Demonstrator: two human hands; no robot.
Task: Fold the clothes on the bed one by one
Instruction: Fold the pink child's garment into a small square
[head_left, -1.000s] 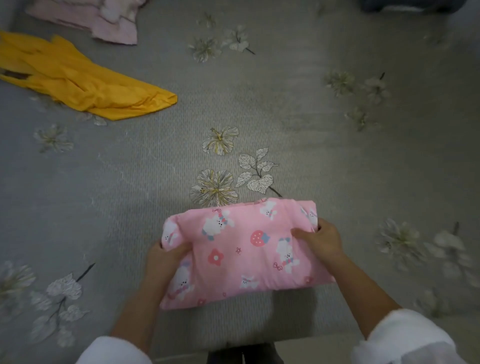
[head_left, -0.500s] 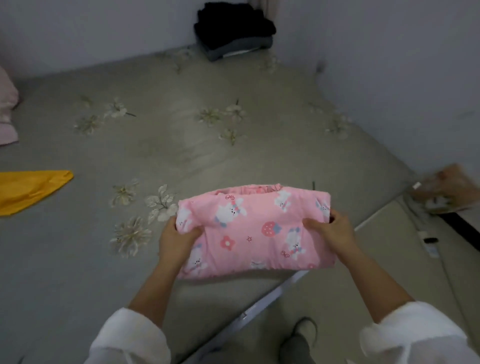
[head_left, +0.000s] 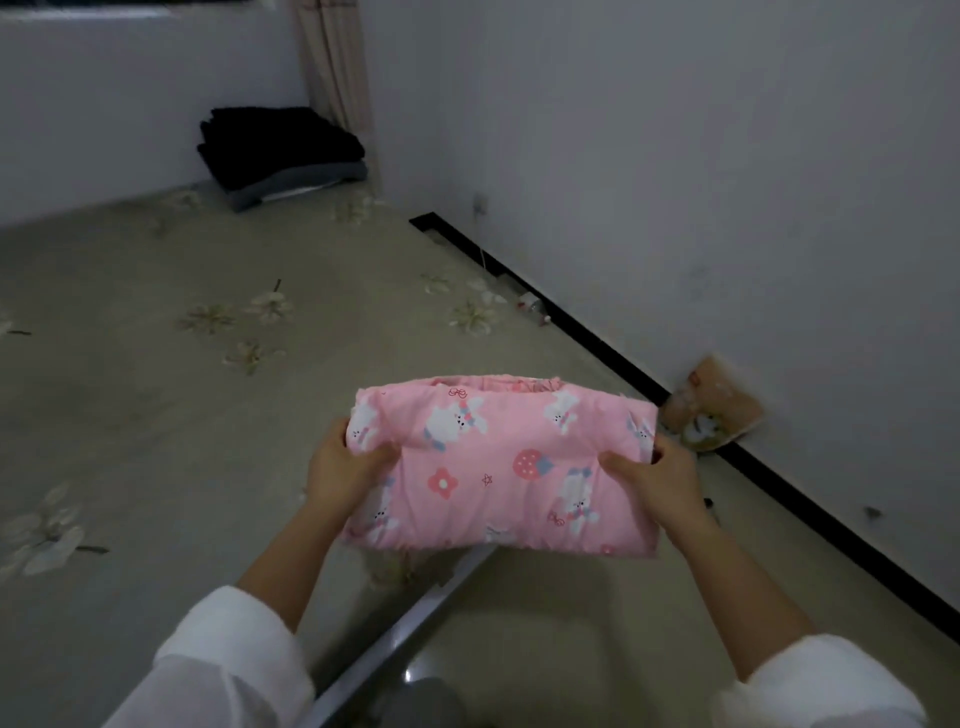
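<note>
A folded pink garment (head_left: 498, 462) printed with white bunnies and strawberries is held in the air above the bed's near right corner. My left hand (head_left: 340, 467) grips its left end and my right hand (head_left: 654, 480) grips its right end, thumbs on top. A stack of folded dark clothes (head_left: 280, 150) lies in the far corner of the bed, against the wall. The bed (head_left: 156, 405) has a grey cover with a flower print.
The bed's metal edge (head_left: 410, 623) runs diagonally below the garment, with floor to its right. A black baseboard (head_left: 597, 343) lines the white wall on the right. A brownish bag (head_left: 711, 410) lies against that wall. A curtain (head_left: 337, 67) hangs in the far corner.
I have lifted the folded pink garment off the bed and turned right with it; the yellow and pink clothes on the left are out of view, and the dark stack has come closer.
</note>
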